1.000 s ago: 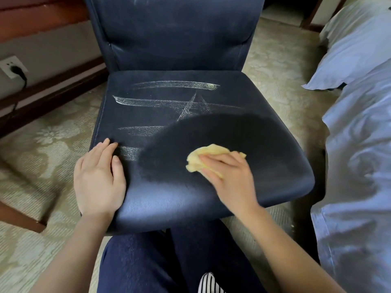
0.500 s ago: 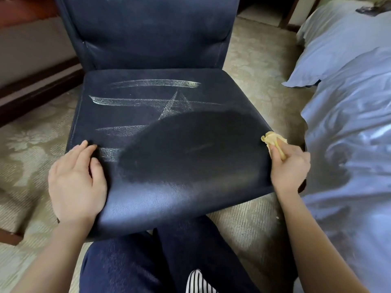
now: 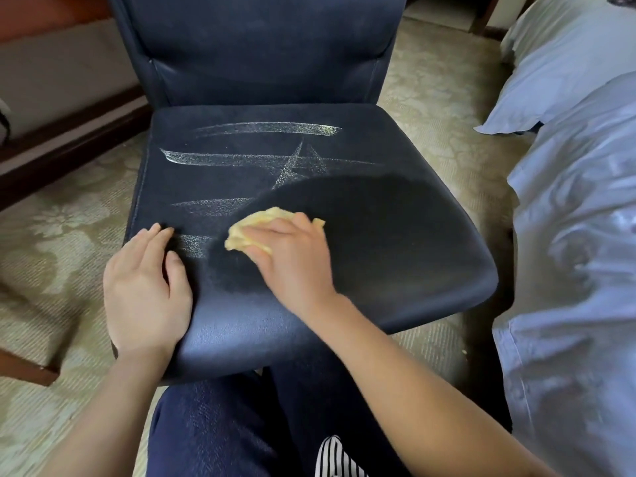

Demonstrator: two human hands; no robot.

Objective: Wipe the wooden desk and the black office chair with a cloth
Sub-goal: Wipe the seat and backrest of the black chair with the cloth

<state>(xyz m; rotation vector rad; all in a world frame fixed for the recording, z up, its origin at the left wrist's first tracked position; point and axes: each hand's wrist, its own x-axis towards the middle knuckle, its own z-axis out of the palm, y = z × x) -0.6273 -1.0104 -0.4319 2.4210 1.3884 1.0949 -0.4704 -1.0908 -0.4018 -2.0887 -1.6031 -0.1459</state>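
The black office chair (image 3: pixel 395 242) stands in front of me, its seat streaked with pale dusty marks at the back and left, and darker and cleaner at the front right. My right hand (image 3: pixel 292 259) presses a bunched yellow cloth (image 3: pixel 251 228) onto the seat near its left middle, fingers curled over the cloth. My left hand (image 3: pixel 144 290) lies flat on the seat's front left corner, fingers straight. The wooden desk shows only as a brown edge at the upper left (image 3: pixel 44 15).
A bed with pale blue bedding (image 3: pixel 578 235) runs close along the chair's right side. Patterned beige carpet (image 3: pixel 62 235) surrounds the chair. A dark wooden skirting board (image 3: pixel 69 142) lines the wall at left. My knees in dark trousers (image 3: pixel 241 425) are under the seat's front edge.
My right hand swept the cloth out to the seat's right edge, then back left across the seat to its left middle. The left hand stayed on the front left corner.
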